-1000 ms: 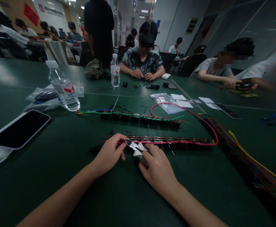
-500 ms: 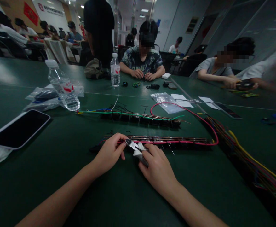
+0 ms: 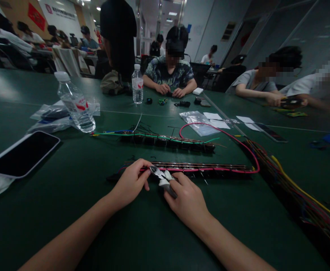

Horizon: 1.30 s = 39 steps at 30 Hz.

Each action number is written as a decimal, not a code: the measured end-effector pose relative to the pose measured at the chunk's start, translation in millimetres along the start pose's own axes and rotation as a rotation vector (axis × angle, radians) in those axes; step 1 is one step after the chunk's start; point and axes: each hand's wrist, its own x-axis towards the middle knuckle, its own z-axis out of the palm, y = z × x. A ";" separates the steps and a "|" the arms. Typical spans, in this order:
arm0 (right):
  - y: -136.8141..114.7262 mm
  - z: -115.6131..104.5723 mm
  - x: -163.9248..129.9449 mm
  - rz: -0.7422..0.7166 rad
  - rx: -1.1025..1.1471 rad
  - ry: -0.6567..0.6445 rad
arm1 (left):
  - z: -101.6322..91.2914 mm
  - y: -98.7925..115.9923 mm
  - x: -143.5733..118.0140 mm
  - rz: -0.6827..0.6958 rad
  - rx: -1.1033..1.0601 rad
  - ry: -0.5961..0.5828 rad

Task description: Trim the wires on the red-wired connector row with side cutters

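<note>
My right hand (image 3: 186, 197) is closed round the grey-and-white handles of a pair of cutting pliers (image 3: 159, 174). Their jaws point up and left, toward my left fingertips. My left hand (image 3: 132, 180) is closed in a pinch at the jaw tips; what lies between its fingers is too small to make out. Both hands are at the front edge of a long black wired strip (image 3: 210, 167), along which a red wire (image 3: 235, 171) runs. Thin tie ends stick out from its front side. Behind it lies a second wired strip (image 3: 167, 141) with a green wire.
A thick wire bundle (image 3: 292, 188) runs down the right side. At the left are a phone (image 3: 23, 154) and a tilted water bottle (image 3: 76, 103). Further back stand another bottle (image 3: 137, 84), a plastic bag (image 3: 200, 124) and papers (image 3: 218, 119). Co-workers sit across the table.
My right hand and the pliers have shifted very slightly left. My left hand keeps its pinch in the same place.
</note>
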 end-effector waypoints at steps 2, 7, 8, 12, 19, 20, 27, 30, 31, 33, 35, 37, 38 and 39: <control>0.3 0.1 0.1 -0.003 -0.008 0.002 | 0.0 -0.6 0.5 0.006 -0.004 0.002; 0.8 -0.8 1.6 -0.003 -0.046 0.003 | 1.0 -1.3 0.9 0.013 -0.017 0.002; 1.0 -0.8 1.9 -0.001 -0.052 -0.001 | 1.1 -1.4 0.8 0.012 -0.018 0.001; 1.1 -0.7 2.1 0.009 -0.064 -0.015 | 1.3 -1.6 0.1 0.015 -0.022 -0.002; -0.9 -4.2 0.6 0.007 -0.021 -0.013 | 0.1 -0.1 -0.6 0.020 -0.008 -0.002; -1.3 -5.2 0.4 0.002 -0.023 -0.017 | 0.0 0.4 -0.5 0.022 -0.007 -0.001; -2.3 -11.1 -1.0 -0.017 -0.063 -0.036 | -1.4 4.1 -0.4 0.014 0.003 -0.013; -2.6 -12.0 -1.0 -0.011 -0.061 -0.045 | -0.9 4.5 -0.8 0.012 0.004 -0.005; -2.8 -12.1 -0.9 -0.009 -0.061 -0.051 | -0.6 4.4 -0.9 0.011 0.003 -0.002; -3.2 -12.3 -0.6 -0.005 -0.060 -0.061 | 0.0 4.1 -0.8 0.011 -0.004 0.000; -3.6 -12.4 -0.3 -0.002 -0.059 -0.066 | 0.3 3.6 -0.6 0.010 -0.009 0.000; -3.8 -12.2 0.0 -0.001 -0.056 -0.061 | 0.2 3.1 -0.4 0.012 -0.004 -0.004; -3.9 -12.1 0.1 -0.003 -0.054 -0.056 | 0.0 2.8 -0.3 0.013 -0.002 -0.004; -3.8 -11.9 0.2 -0.004 -0.053 -0.049 | -0.1 2.6 -0.1 0.014 -0.001 -0.004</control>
